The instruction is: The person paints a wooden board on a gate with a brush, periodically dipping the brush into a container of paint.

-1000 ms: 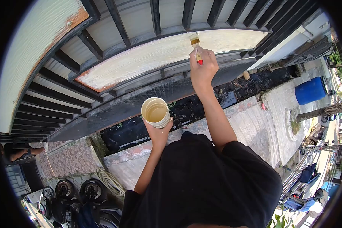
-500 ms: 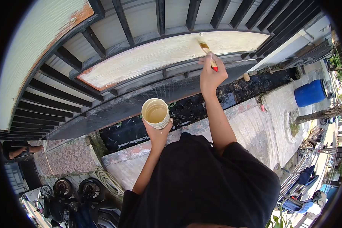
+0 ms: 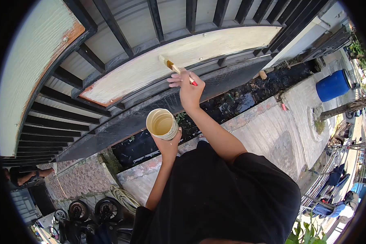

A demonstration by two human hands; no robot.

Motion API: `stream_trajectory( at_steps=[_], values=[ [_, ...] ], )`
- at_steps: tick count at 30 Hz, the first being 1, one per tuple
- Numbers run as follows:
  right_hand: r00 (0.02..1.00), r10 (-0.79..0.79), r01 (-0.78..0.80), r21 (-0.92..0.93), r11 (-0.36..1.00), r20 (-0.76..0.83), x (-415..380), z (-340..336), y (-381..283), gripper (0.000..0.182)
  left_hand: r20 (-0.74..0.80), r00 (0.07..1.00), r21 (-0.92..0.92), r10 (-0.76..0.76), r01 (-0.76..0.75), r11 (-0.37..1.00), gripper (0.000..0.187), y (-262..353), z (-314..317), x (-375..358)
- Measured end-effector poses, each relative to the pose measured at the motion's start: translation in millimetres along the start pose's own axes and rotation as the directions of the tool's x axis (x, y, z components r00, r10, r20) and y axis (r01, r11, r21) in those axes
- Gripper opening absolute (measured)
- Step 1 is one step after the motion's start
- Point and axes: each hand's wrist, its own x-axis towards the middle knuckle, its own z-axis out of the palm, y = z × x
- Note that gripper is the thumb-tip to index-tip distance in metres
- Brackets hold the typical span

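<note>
My right hand is closed on a paintbrush with a red-tipped handle. The bristles touch a long cream-painted board fixed to a black metal gate. Reddish-brown wood shows at the board's lower left end. In my left hand is a pale plastic cup, its fingers wrapped round the lower part. Cream-coloured liquid lies inside the cup, which is held below and to the left of the brush.
Black gate bars run above the board, with another painted board at left. A ditch of dark water lies below the gate. Also in view are a blue barrel, parked motorcycles, a coiled hose and another person.
My right hand has moved left along the board with the brush, from the right part to near the middle. My left hand still holds the cup. The view has shifted slightly.
</note>
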Motion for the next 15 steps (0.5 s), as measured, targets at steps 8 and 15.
stream_trajectory(
  at_steps=[8, 15],
  values=[
    [0.93, -0.127, 0.199, 0.183, 0.963, -0.345, 142.0, -115.2, -27.0, 0.032, 0.017, 1.0, -0.004, 0.019, -0.019, 1.0, 0.063, -5.9, -1.8, -0.4],
    [0.877, -0.191, 0.266, 0.115, 0.957, -0.441, 143.5, -98.5, -7.0, 0.034, -0.006, 1.0, 0.074, 0.02, -0.019, 0.997, 0.066, -2.5, -2.0, -0.2]
  ],
)
